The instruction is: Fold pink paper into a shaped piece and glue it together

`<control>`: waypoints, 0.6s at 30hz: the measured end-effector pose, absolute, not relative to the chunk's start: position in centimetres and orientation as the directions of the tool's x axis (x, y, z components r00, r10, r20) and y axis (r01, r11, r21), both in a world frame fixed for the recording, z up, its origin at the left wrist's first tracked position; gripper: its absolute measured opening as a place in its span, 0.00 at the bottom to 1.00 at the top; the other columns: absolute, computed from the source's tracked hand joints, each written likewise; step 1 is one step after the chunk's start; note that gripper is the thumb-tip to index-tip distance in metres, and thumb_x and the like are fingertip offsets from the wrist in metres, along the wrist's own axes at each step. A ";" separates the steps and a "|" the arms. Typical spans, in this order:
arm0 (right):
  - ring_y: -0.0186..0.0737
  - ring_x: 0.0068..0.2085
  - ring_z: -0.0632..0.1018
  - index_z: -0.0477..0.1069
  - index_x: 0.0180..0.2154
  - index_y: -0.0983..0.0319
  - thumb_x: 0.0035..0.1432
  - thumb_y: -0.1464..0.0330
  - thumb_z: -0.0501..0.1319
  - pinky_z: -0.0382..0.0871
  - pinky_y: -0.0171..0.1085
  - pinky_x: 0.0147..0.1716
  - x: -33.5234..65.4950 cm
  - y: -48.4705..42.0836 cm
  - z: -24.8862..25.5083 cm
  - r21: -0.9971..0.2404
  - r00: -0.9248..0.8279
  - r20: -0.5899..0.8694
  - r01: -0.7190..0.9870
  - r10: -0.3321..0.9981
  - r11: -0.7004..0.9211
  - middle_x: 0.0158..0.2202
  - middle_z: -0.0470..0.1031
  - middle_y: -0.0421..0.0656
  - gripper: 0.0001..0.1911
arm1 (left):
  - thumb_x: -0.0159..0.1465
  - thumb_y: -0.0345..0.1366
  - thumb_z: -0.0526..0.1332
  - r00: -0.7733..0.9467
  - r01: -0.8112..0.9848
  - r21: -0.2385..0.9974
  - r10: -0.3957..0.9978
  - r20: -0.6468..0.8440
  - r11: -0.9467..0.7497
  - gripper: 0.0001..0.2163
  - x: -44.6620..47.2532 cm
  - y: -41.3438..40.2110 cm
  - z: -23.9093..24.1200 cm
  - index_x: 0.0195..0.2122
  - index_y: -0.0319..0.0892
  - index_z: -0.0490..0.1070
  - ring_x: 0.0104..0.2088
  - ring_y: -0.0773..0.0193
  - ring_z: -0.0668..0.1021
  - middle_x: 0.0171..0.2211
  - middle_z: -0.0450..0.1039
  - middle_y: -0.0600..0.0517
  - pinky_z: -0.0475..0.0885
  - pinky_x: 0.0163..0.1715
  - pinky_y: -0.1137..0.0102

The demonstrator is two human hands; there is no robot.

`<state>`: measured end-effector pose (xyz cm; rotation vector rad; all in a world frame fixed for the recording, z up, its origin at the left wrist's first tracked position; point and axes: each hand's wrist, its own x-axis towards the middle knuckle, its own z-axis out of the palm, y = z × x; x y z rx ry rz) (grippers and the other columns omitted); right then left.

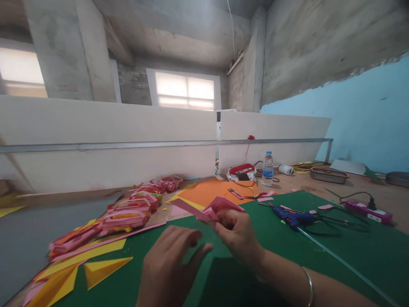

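Note:
My right hand [238,234] is closed in a pinch on a folded pink paper piece [212,209], holding it just above the green mat [319,251]. A silver bangle sits on that wrist. My left hand [169,266] hovers close to the left of the right hand, fingers curled with the fingertips pointing toward the pink paper; nothing shows in it. To the left lies a long pile of folded pink and orange paper pieces [124,215].
Yellow paper triangles [102,268] lie at the near left. A blue glue gun [292,217] and black scissors [338,221] rest on the mat at right. Orange sheets [211,192], a water bottle [267,169], a metal tray [329,175] and a pink power strip [367,209] stand further back.

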<state>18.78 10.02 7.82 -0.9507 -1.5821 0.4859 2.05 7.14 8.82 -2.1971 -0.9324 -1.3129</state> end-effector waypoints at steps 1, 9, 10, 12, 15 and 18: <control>0.26 0.19 0.52 0.56 0.17 0.62 0.52 0.64 0.61 0.44 0.31 0.17 18.7 9.9 7.8 -0.755 -0.010 0.615 0.284 0.789 0.592 0.16 0.48 0.32 0.18 | 0.57 0.40 0.63 0.241 0.736 0.103 0.401 0.884 -0.669 0.07 2.1 7.5 8.8 0.31 0.44 0.67 0.24 0.67 0.71 0.25 0.69 0.56 0.67 0.23 0.72; 0.26 0.19 0.54 0.61 0.18 0.64 0.51 0.65 0.62 0.46 0.30 0.17 17.8 9.5 7.2 -0.739 -0.057 0.635 0.244 0.770 0.628 0.15 0.53 0.33 0.16 | 0.58 0.29 0.62 0.186 0.474 0.182 0.300 0.936 -0.862 0.06 2.0 8.3 8.6 0.35 0.46 0.72 0.35 0.67 0.74 0.36 0.68 0.54 0.70 0.30 0.76; 0.26 0.19 0.55 0.62 0.18 0.64 0.51 0.66 0.62 0.47 0.30 0.17 17.8 9.5 7.1 -0.741 -0.052 0.635 0.240 0.771 0.627 0.15 0.54 0.33 0.15 | 0.57 0.29 0.62 0.185 0.483 0.198 0.320 0.929 -0.853 0.06 2.0 8.3 8.6 0.35 0.46 0.72 0.36 0.67 0.74 0.35 0.68 0.54 0.70 0.31 0.76; 0.26 0.19 0.56 0.65 0.19 0.65 0.50 0.66 0.62 0.48 0.29 0.17 17.7 9.4 7.0 -0.736 -0.044 0.642 0.246 0.766 0.631 0.16 0.56 0.34 0.14 | 0.56 0.30 0.64 0.187 0.563 0.183 0.340 0.922 -0.806 0.07 2.0 8.4 8.7 0.36 0.46 0.73 0.36 0.67 0.74 0.35 0.69 0.54 0.70 0.33 0.76; 0.26 0.19 0.57 0.66 0.19 0.65 0.50 0.64 0.62 0.50 0.29 0.18 17.7 9.3 7.0 -0.741 -0.048 0.634 0.249 0.772 0.624 0.16 0.57 0.34 0.14 | 0.55 0.30 0.65 0.215 0.601 0.113 0.297 0.930 -0.791 0.07 1.7 8.6 8.7 0.36 0.45 0.73 0.35 0.68 0.74 0.34 0.69 0.54 0.69 0.34 0.76; 0.26 0.19 0.57 0.64 0.18 0.64 0.51 0.62 0.62 0.49 0.29 0.17 17.7 9.3 7.1 -0.802 -0.069 0.562 0.197 0.824 0.564 0.16 0.56 0.34 0.16 | 0.58 0.30 0.62 0.244 0.538 0.058 0.221 0.944 -0.841 0.07 1.2 8.7 8.7 0.37 0.45 0.74 0.37 0.66 0.74 0.36 0.70 0.53 0.69 0.36 0.73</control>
